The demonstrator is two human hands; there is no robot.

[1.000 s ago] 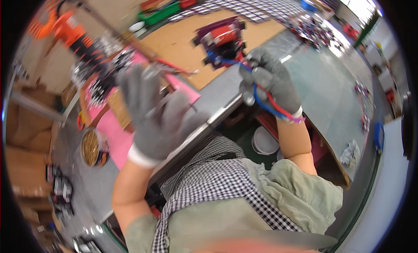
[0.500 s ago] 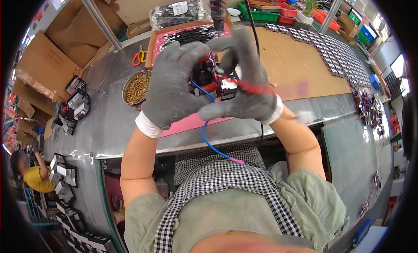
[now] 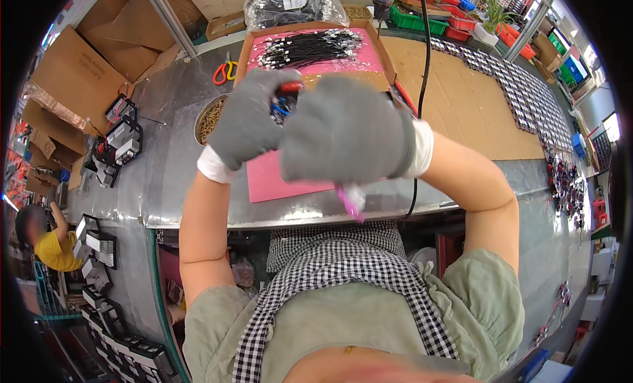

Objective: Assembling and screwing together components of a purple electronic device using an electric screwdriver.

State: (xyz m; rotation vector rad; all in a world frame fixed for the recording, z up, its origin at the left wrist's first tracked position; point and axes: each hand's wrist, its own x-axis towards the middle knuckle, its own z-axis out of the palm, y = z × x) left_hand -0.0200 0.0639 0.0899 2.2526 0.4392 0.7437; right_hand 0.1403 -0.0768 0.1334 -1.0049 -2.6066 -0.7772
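Note:
My left hand, in a grey knit glove, is closed round the left side of a small assembly with red parts and blue wire. Most of that assembly is hidden by the gloves. My right hand, gloved alike and smeared by motion, is a fist against its right side, back of the hand toward me. What the fist holds is hidden. Below it a blurred pink and white wire end hangs over the bench's front edge. Under both hands lies a pink sheet.
A cardboard tray of black cables stands behind my hands, with a power screwdriver hanging above. At left are a tin of screws and scissors. Cardboard covers the bench at right. A black cord hangs right of the tray.
My right hand has gone from spread round the assembly to a fist, further left and nearer my left hand. The blue wire no longer hangs toward my apron. The view has shifted slightly.

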